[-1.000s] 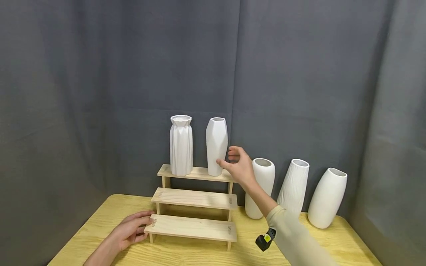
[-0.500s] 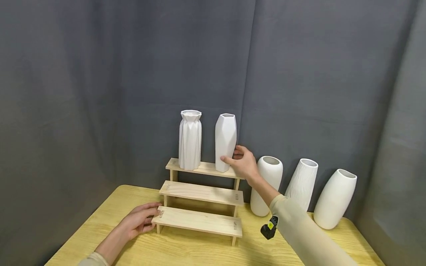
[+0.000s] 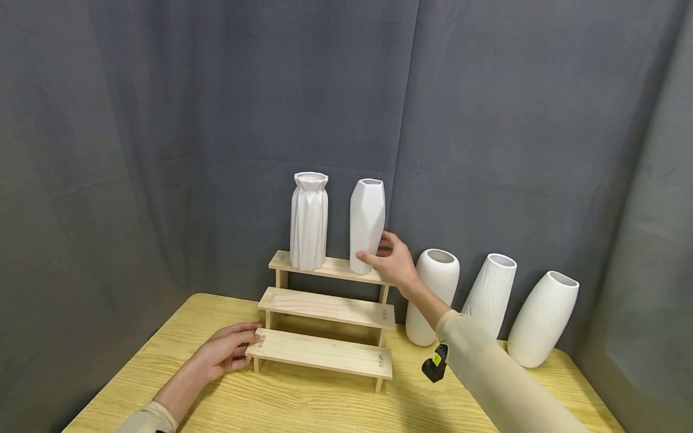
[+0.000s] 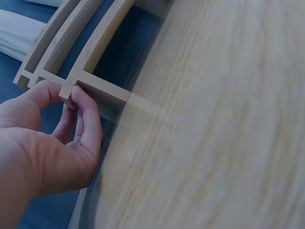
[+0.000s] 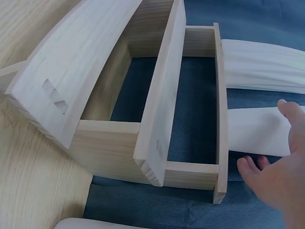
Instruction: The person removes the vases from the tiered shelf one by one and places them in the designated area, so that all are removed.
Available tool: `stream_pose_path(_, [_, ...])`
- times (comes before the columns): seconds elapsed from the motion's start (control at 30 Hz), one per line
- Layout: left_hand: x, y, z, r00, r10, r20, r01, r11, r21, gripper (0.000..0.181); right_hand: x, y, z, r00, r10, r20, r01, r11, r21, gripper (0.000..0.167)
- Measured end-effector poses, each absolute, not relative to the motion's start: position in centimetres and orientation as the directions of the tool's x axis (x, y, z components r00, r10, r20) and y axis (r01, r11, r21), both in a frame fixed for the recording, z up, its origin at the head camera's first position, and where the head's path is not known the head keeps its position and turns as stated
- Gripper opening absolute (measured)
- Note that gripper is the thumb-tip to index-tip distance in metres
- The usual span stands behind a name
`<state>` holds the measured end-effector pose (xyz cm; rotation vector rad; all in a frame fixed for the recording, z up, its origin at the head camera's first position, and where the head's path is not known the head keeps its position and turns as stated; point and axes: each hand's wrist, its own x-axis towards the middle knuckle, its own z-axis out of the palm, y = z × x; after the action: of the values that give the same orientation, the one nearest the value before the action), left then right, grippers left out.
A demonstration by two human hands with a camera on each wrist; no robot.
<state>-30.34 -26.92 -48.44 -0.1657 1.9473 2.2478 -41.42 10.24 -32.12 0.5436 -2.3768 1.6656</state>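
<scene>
A faceted white vase (image 3: 367,222) stands upright at the right part of the top step of a wooden three-step stand (image 3: 325,307). My right hand (image 3: 394,262) grips the vase low down, thumb across its front and fingers behind its right side. In the right wrist view, the vase (image 5: 257,131) lies between my thumb and fingers. To its left on that step stands a pleated white vase (image 3: 309,225). My left hand (image 3: 224,349) pinches the left end of the lowest step; in the left wrist view its thumb and fingers meet around that board end (image 4: 70,93).
Right of the stand, a rounded white vase (image 3: 433,288), a tapered textured vase (image 3: 491,294) and a leaning oval vase (image 3: 543,319) stand on the yellow wooden table (image 3: 303,409). A grey curtain (image 3: 243,90) hangs close behind.
My right hand has closed in on the faceted vase, its fingers now behind the right edge. The left hand stays at the lowest step. The head view has shifted slightly.
</scene>
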Motion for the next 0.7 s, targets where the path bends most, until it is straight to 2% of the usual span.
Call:
stream_pose_path(0.27, [-30.3,-26.9,-48.1,-0.981,0.058,-0.184,-0.191,-0.142,0.971,0.067,-41.7,10.1,-32.6,-0.907,-0.168,0.386,-0.419,0.277,-0.865,0.077])
stream_pose_path(0.53, [-30.3,-27.0,-48.3,-0.982,0.077,-0.175,-0.185,-0.155,0.970,0.063,-41.9,10.0,-33.2,-0.880,-0.134,0.455,-0.474,0.244,-0.846,0.060])
stream_pose_path(0.7, [-30.3,-27.1,-48.5,-0.982,0.077,-0.171,-0.182,-0.153,0.971,0.063,-41.9,9.7,-33.2,-0.871,-0.118,0.477,-0.491,0.248,-0.835,0.057])
